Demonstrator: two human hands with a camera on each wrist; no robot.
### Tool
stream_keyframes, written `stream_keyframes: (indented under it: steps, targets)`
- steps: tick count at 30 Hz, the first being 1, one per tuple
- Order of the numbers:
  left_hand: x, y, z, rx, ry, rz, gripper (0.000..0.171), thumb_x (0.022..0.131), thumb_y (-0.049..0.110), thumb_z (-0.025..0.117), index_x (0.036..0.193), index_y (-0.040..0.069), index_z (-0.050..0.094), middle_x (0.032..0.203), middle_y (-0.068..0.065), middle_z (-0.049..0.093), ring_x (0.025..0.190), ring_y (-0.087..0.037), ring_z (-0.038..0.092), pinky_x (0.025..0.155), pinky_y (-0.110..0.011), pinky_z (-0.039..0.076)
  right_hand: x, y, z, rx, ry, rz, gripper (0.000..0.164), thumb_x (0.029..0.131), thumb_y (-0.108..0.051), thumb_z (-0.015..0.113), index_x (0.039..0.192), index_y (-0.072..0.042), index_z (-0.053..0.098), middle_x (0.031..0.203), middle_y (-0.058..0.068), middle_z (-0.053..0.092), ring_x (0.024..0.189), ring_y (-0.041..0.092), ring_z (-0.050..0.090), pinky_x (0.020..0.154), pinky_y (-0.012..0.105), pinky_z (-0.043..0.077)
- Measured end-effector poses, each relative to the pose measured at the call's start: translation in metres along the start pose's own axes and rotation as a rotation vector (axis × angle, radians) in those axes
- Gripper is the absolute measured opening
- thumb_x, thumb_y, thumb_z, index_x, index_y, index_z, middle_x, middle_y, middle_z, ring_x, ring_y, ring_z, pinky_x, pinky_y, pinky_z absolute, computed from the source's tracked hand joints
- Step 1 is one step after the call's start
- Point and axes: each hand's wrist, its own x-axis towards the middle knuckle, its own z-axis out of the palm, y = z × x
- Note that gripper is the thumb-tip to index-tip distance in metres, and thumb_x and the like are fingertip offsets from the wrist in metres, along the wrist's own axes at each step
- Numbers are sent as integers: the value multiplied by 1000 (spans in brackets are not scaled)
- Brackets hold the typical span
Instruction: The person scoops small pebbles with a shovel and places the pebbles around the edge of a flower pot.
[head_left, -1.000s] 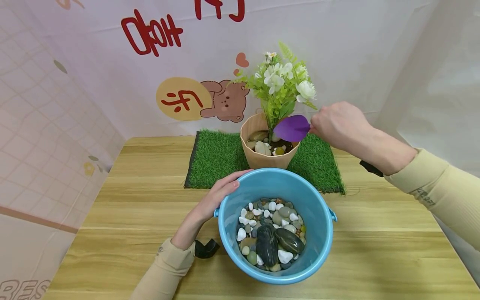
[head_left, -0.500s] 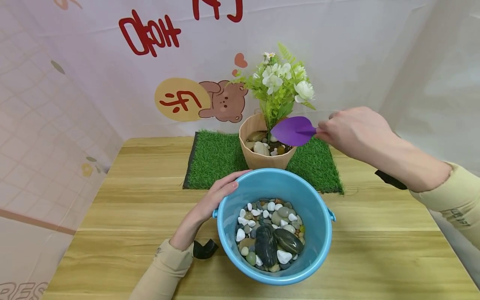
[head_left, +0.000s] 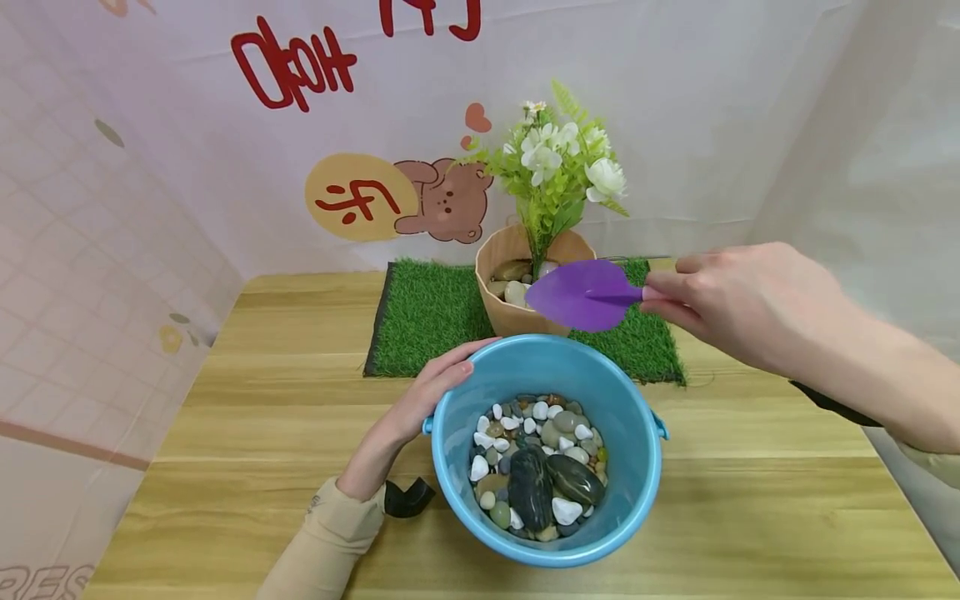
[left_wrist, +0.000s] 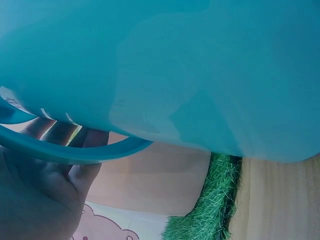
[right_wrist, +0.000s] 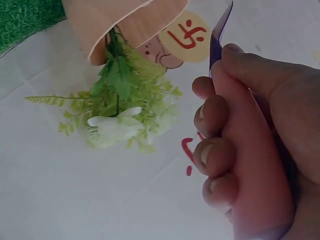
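In the head view my right hand [head_left: 757, 304] grips a small garden trowel [head_left: 581, 296] by its handle. The trowel's purple blade points left, above the gap between bucket and flowerpot. Its pink handle [right_wrist: 250, 145] fills my curled fingers in the right wrist view. My left hand [head_left: 420, 400] rests along the outer left side of a light blue bucket [head_left: 648, 492], fingers fairly straight by the rim. In the left wrist view those fingers pass behind the bucket's handle [left_wrist: 75, 152]. Smooth pebbles [head_left: 528, 487], white, grey and black, cover the bucket's bottom.
Behind the bucket a peach flowerpot [head_left: 498, 304] with stones stands on a green turf mat [head_left: 427, 317]. White artificial flowers [head_left: 555, 158] rise from it before the printed backdrop [head_left: 675, 100]. The wooden table [head_left: 262, 400] extends to both sides.
My right hand has drawn the trowel back from over the flowerpot, down and toward the bucket, while the arm shifted right. My left hand stays at the bucket's side.
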Motion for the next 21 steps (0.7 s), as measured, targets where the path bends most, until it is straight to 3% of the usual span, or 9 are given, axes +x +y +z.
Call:
stream_keyframes:
  steps: [2, 6, 7, 9, 13, 14, 21]
  targets:
    - [0, 0, 0, 1, 0, 3, 58, 108, 26, 37, 162, 3, 38, 158, -29, 50, 137, -53, 57, 105, -56, 59, -3, -6, 0, 7, 22, -32, 69, 109, -60, 6, 72, -23, 51, 59, -9, 37, 51, 5, 37, 44, 24, 21]
    - [1, -1, 1, 3, 9, 1, 59, 108, 27, 38, 162, 5, 39, 158, -28, 50, 138, -52, 57, 104, -56, 60, -8, -17, 0, 9, 28, -94, 68, 111, -55, 7, 71, -22, 50, 58, -9, 35, 51, 5, 33, 44, 22, 19]
    - [1, -1, 1, 4, 10, -1, 59, 108, 28, 38, 162, 5, 39, 158, -28, 50, 138, -52, 57, 104, -56, 60, -8, -20, 0, 11, 24, -112, 65, 113, -53, 12, 71, -22, 51, 57, -9, 36, 50, 6, 34, 44, 23, 19]
    - [2, -1, 0, 5, 9, -6, 59, 107, 28, 38, 162, 5, 39, 158, -28, 50, 137, -52, 57, 103, -56, 60, -9, -25, 3, 14, 0, -149, 51, 114, -48, 36, 72, -22, 52, 57, -10, 40, 50, 7, 37, 43, 22, 20]
    - [1, -2, 0, 5, 0, -5, 60, 107, 27, 38, 162, 3, 38, 158, -30, 49, 138, -54, 56, 103, -57, 60, -12, -35, 8, -2, -121, -195, 28, 94, -36, 77, 77, -22, 59, 60, -9, 49, 51, 9, 45, 42, 23, 30]
    - [1, -2, 0, 6, -2, -3, 60, 107, 26, 38, 162, 3, 37, 158, -30, 49, 139, -54, 56, 104, -57, 59, -13, -38, 10, -14, -155, -198, 28, 89, -34, 81, 77, -21, 60, 60, -9, 50, 52, 9, 45, 43, 23, 31]
    - [1, -2, 2, 9, 7, 5, 59, 107, 26, 37, 162, 3, 38, 159, -29, 49, 140, -52, 55, 106, -58, 58, -12, -50, 17, -118, -299, -238, 26, 88, -32, 84, 76, -20, 64, 64, -6, 53, 56, 11, 48, 44, 23, 34]
